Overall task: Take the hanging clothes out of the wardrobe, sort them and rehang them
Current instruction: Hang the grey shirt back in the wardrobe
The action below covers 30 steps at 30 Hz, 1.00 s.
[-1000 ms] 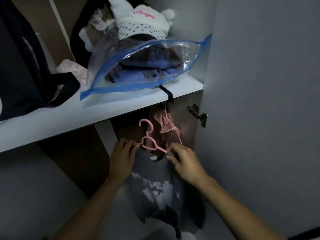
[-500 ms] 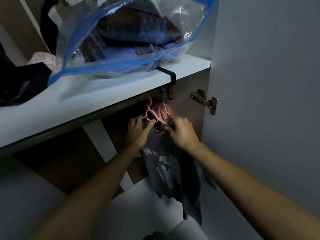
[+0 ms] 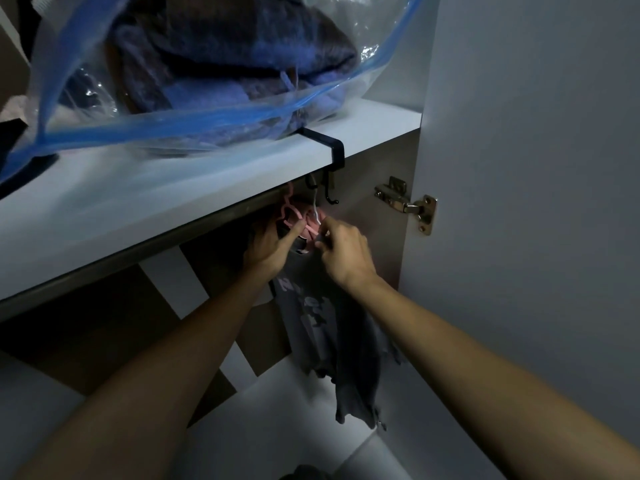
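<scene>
A dark grey printed top (image 3: 325, 327) hangs on a pink plastic hanger (image 3: 294, 216) just under the white shelf (image 3: 173, 209). My left hand (image 3: 268, 247) grips the hanger's left side. My right hand (image 3: 341, 252) pinches the hanger's right end and the top's shoulder. The pink hook reaches up behind the shelf's front edge, where its end is hidden. A pink garment on a white wire hanger (image 3: 315, 211) hangs right behind, from a black over-shelf hook (image 3: 327, 168).
A clear blue-edged storage bag (image 3: 194, 84) of folded blue knitwear lies on the shelf, overhanging its front. The open wardrobe door (image 3: 536, 168) stands close on the right, with a metal hinge (image 3: 407, 202). A white lower surface (image 3: 277, 427) lies below.
Both hands have lifted the hanger and grey top higher, up against the underside of the shelf. The view has moved closer and tilted down.
</scene>
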Motion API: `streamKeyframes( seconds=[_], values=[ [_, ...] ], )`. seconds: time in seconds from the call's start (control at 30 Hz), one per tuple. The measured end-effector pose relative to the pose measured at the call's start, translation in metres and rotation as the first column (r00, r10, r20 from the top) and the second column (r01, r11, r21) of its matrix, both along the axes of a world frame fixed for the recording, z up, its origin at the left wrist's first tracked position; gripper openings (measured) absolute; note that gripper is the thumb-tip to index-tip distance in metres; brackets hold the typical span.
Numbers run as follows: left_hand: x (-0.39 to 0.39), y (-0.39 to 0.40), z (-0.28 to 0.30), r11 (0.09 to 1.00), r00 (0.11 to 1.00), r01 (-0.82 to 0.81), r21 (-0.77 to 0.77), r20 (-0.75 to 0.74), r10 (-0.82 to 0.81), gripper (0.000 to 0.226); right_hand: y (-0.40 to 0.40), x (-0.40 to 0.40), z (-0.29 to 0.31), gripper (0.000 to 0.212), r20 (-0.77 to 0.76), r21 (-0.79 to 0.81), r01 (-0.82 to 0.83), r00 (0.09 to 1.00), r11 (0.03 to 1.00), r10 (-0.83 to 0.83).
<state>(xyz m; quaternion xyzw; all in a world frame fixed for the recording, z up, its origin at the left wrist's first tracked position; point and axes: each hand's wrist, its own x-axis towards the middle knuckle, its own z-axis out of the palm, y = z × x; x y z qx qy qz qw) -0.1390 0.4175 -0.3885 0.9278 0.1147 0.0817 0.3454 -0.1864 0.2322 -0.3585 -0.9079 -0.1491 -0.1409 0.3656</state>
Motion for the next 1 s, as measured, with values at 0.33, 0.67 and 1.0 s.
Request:
streamKeyframes(
  seconds=[0.33, 0.67, 1.0],
  values=[
    [0.015, -0.010, -0.008, 0.998, 0.991, 0.048, 0.043, -0.124, -0.043, 0.108, -0.004, 0.009, -0.011, 0.011, -0.052, -0.082, 0.041, 0.998, 0.996, -0.045],
    [-0.005, -0.006, -0.001, 0.990, 0.996, 0.062, 0.127, -0.069, -0.054, 0.099, -0.024, -0.008, 0.009, 0.045, -0.049, -0.218, -0.017, 0.999, 0.976, 0.006],
    [-0.140, -0.017, 0.024, 0.975, 0.999, -0.049, 0.215, 0.032, 0.043, 0.088, -0.067, -0.092, 0.027, 0.051, 0.036, -0.239, -0.142, 0.987, 0.961, 0.155]
  ],
)
